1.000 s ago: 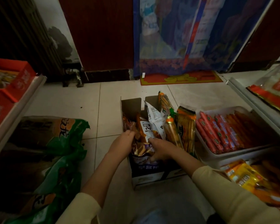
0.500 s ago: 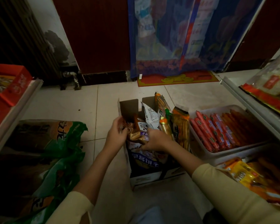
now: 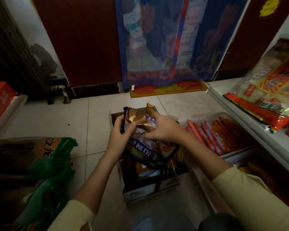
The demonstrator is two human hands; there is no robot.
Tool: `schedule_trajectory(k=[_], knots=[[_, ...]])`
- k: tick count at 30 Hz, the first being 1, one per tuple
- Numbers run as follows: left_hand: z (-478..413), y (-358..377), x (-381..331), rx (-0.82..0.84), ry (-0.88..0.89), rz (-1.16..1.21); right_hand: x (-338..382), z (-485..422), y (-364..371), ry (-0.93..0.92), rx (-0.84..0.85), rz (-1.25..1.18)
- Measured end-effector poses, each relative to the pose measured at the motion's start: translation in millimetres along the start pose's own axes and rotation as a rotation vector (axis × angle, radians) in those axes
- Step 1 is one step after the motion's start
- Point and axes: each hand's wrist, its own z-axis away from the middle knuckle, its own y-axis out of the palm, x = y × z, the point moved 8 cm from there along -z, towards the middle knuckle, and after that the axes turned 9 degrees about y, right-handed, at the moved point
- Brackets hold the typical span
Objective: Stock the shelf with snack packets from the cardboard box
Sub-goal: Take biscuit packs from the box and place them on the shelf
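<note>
A cardboard box (image 3: pixel 140 192) stands open on the tiled floor in front of me, with several snack packets inside. Above it I hold a gold and purple snack packet (image 3: pixel 140 120) and a larger purple packet (image 3: pixel 145 152) that hangs below it. My left hand (image 3: pixel 120 132) grips the packets' left edge. My right hand (image 3: pixel 165 129) pinches them from the right, forefinger stretched over the top. An orange packet (image 3: pixel 150 107) pokes up behind my hands. The shelf (image 3: pixel 237 117) runs along the right.
A white tray (image 3: pixel 207 116) of red sausage sticks lies right of the box. A big bag with red trim (image 3: pixel 265 97) rests on the right shelf. Green and brown sacks (image 3: pixel 32 164) lie at the left, under a shelf with red boxes (image 3: pixel 0 99).
Both hands have risen out of the box, lifting the gold and purple packets clear of the others. The view has tilted up and closer.
</note>
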Motion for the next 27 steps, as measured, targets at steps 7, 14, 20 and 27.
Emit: schedule_trajectory(k=[7, 14, 20, 27], knots=[[-44, 36, -68, 0.255, 0.166, -0.088, -14, 36, -88, 0.066, -0.108, -0.066], [-55, 121, -130, 0.529, 0.183, 0.116, -47, 82, -168, 0.144, -0.103, -0.072], [-32, 196, -166, 0.651, 0.098, 0.322, -83, 132, -215, 0.205, -0.083, -0.111], [-1, 255, -204, 0.62, 0.068, 0.562, -122, 214, -278, 0.322, -0.307, 0.01]])
